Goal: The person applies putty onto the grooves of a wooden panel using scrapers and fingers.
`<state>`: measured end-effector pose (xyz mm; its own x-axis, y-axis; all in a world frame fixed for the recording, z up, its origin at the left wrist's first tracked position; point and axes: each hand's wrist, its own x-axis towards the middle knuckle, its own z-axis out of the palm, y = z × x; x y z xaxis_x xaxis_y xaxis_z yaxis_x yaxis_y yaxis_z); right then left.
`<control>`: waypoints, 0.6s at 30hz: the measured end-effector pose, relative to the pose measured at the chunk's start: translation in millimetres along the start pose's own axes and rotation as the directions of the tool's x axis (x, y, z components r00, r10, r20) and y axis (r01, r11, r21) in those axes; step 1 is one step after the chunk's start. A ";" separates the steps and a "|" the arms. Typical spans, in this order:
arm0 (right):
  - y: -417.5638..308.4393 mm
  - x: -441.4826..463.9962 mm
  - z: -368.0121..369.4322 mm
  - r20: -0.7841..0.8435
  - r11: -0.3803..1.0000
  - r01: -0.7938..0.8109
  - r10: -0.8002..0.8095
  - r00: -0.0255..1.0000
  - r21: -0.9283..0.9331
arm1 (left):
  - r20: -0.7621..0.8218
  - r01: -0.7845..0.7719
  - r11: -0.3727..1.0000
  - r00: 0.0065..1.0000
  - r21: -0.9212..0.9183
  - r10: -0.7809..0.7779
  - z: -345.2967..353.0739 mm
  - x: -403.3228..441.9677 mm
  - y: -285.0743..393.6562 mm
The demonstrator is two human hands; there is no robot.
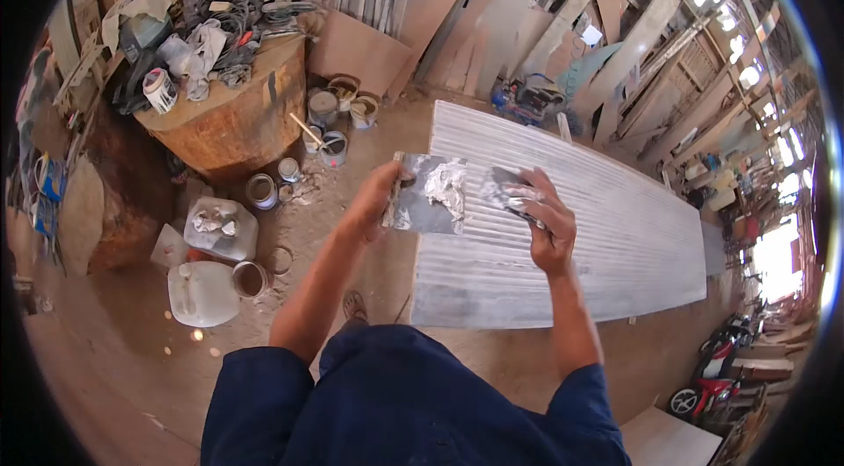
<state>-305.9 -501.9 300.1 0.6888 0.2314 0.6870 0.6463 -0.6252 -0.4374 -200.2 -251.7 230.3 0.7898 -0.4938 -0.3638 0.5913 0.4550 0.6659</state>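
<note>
We take the ribbed panel (607,242), pale and streaked white, as our landmark. Over its left edge, as seen from the head, we note the left hand (378,193) gripping a flat grey plate (432,213) by its side, thumb on top; the remaining fingers are mostly hidden underneath. A lump of whitish paste (447,187) sits on the plate. Above the panel's left part, the right hand (552,215) has its fingers closed around a flat grey scraper (505,189), smeared whitish and blurred; we record a gap between scraper and plate. Left of the panel we log several open tins, one (334,149) with a stick (306,130) leaning out, and farther left a large wooden block (233,132) heaped with clutter. A white jerrycan (202,294) stands left of the panel too, just beside a dark-filled tin (251,279). Right of the panel's lower corner we see a red motorcycle (716,369).
</note>
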 end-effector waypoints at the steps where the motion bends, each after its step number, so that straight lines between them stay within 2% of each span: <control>1: -0.4 10.0 -3.3 -0.010 1.000 -0.011 0.011 1.000 -0.002 | -0.026 0.039 0.997 0.999 0.062 -0.037 2.9 0.1 2.8; 3: 2.6 22.9 -3.0 0.241 0.995 0.099 -0.089 0.967 -0.029 | -0.012 0.038 0.996 0.999 0.079 -0.037 3.4 5.1 1.0; 9: 30.6 21.5 14.7 0.367 0.994 0.111 -0.098 0.925 -0.015 | -0.093 0.061 0.996 0.994 0.058 -0.056 -6.8 19.0 -10.6; 11: 42.6 5.9 17.5 0.379 1.000 0.014 -0.007 0.925 -0.016 | -0.080 0.086 0.995 0.993 0.057 -0.082 -11.2 22.6 -16.2; 12: 53.6 -8.7 20.8 0.327 0.966 -0.212 0.156 0.932 0.145 | -0.106 0.108 0.994 0.989 0.037 -0.103 -19.6 27.1 -20.7; 13: 66.5 -27.0 23.9 0.299 0.858 -0.410 0.321 0.898 0.309 | -0.132 0.129 0.992 0.983 0.014 -0.126 -30.0 31.0 -26.3; 14: 84.8 -51.3 25.9 0.246 0.746 -0.487 0.421 0.873 0.454 | -0.133 0.150 0.989 0.980 0.018 -0.146 -46.6 35.7 -31.9; 15: 98.2 -73.9 29.6 0.244 0.738 -0.500 0.437 0.866 0.452 | -0.162 0.092 0.996 0.983 0.021 -0.088 -68.8 40.1 -35.9; 16: 107.1 -96.5 33.9 0.181 0.423 -0.502 0.601 0.778 0.754 | -0.194 0.033 0.999 0.981 0.022 -0.028 -88.3 40.6 -36.8; 17: 111.3 -113.5 38.5 0.188 0.060 -0.344 0.743 0.642 0.937 | -0.249 0.045 0.999 0.968 0.018 -0.039 -102.6 35.1 -34.3; 18: 109.4 -123.2 50.0 0.201 -0.085 -0.260 0.864 0.461 0.962 | -0.304 0.055 0.998 0.951 0.015 -0.048 -117.0 27.2 -31.8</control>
<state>-303.6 -561.6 138.5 0.9423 -0.2837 -0.1776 0.0817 0.7095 -0.6999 -178.4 -193.0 123.0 0.7725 -0.2663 -0.5765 0.6316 0.4157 0.6544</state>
